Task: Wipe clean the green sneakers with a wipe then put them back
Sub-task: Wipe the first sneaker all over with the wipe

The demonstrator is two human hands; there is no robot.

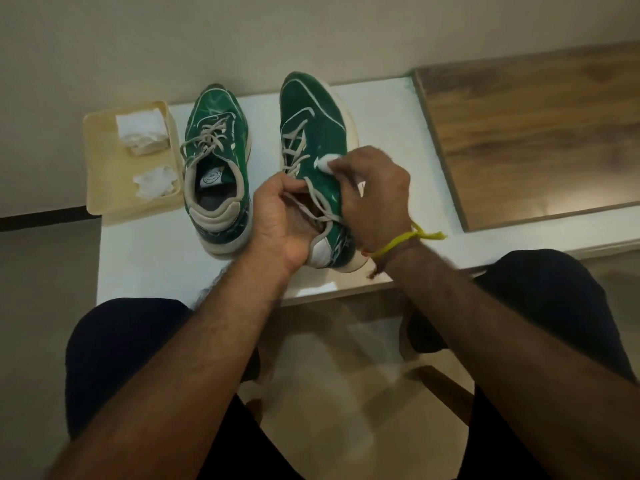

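Two green sneakers with beige laces are over a white table (145, 258). The left sneaker (217, 133) stands flat on the table. The right sneaker (313, 123) is tilted onto its side, toe pointing away from me. My left hand (277, 216) grips it at the collar, fingers curled into the opening. My right hand (374, 192) pinches a small white wipe (323, 164) and presses it against the sneaker's green side panel. The wipe is mostly hidden under my fingers.
A cream tray (100, 168) at the table's left edge holds folded white wipes (140, 131) and a crumpled wipe (154, 181). A wooden board (536, 133) lies to the right. My knees are below the table's near edge.
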